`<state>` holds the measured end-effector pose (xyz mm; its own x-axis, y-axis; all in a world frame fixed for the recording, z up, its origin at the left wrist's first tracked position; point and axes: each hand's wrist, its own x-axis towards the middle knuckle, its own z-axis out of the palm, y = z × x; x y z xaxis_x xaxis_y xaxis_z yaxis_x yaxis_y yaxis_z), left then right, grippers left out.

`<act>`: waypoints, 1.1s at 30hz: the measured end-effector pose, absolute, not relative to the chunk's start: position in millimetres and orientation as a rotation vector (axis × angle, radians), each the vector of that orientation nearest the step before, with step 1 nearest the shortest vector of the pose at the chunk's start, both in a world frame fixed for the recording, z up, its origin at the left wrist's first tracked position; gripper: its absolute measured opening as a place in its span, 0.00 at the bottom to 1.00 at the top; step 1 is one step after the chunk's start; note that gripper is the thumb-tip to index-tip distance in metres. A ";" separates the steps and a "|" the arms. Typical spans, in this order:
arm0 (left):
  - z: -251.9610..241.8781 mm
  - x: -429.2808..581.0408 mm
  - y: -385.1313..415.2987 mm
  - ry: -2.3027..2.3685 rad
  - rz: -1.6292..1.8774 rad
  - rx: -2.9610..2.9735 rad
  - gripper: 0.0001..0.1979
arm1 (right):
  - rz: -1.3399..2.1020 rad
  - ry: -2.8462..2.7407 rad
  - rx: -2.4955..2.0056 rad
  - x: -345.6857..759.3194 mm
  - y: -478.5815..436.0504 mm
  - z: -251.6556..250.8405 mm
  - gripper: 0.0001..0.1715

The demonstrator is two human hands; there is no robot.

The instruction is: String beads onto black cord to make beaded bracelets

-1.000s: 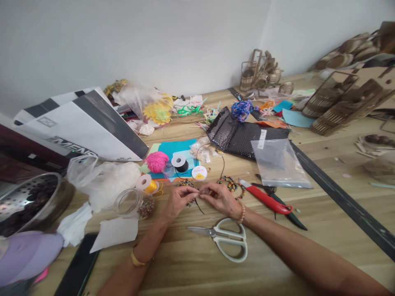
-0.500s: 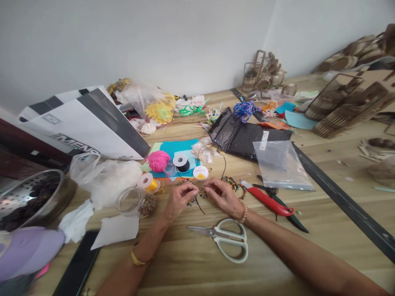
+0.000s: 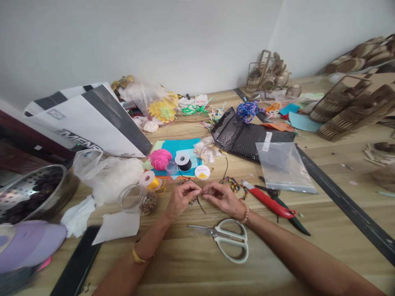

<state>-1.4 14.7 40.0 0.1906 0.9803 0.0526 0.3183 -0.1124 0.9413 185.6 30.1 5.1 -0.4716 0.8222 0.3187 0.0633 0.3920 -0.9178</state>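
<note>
My left hand (image 3: 180, 200) is closed in a pinch on a thin black cord (image 3: 201, 206), whose loose end hangs below the fingertips. My right hand (image 3: 224, 199) pinches the cord too, its fingertips almost meeting those of the left; the exact grip point is too small to make out. Multicoloured bead strings (image 3: 235, 183) lie behind and beside the right hand, and a few beads show behind the left. A spool of black cord (image 3: 182, 160) stands just beyond the hands, next to a white round spool (image 3: 202, 172). Grey-handled scissors (image 3: 230, 239) lie slightly open in front.
A red-handled knife (image 3: 271, 201) lies right of my hands, near a clear zip bag (image 3: 285, 166) and a black bubble mailer (image 3: 240, 137). To the left are a jar of beads (image 3: 148, 203), a yellow thread spool (image 3: 149, 181), pink yarn (image 3: 160, 159) and a phone (image 3: 75, 263).
My fingertips have drawn closer together around the cord. The whole view has shifted slightly, so things appear a little further right; objects on the table stay put.
</note>
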 end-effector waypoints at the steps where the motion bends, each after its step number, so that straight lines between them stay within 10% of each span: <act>1: 39.7 -1.0 14.6 1.259 0.954 1.612 0.06 | 1.128 -1.832 -0.776 185.7 30.4 5.1 0.12; 33: 21.7 -30.9 30.4 1.413 0.993 1.765 0.05 | 0.244 -2.326 -1.003 192.4 26.1 3.4 0.11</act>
<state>-30.9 30.4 21.7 0.1279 0.9794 0.1564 0.4788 -0.1991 0.8551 192.4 26.1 3.4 -0.5429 0.7123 0.4448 0.6047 0.6991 -0.3816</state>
